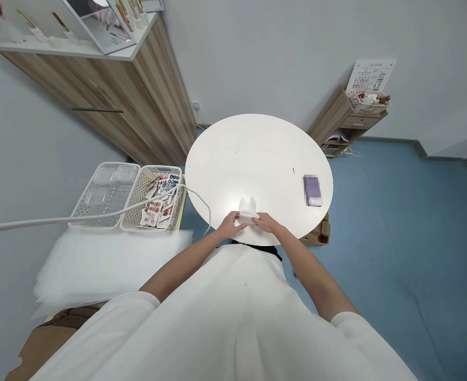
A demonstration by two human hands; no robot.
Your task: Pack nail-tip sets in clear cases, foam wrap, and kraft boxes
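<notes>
Near the front edge of the round white table I hold a small white piece with two upright points at its far end; its exact kind is hard to make out. My left hand is closed on its left side, thumb toward the middle. On the right side, the fingers of my right hand grip its near edge. Both hands are low over the tabletop.
A purple box-like item, partly pixelated, lies on the table's right side. To the left stand a basket of printed cards and a basket of clear plastic boxes. White sheets are stacked below them. A white cable crosses the left side.
</notes>
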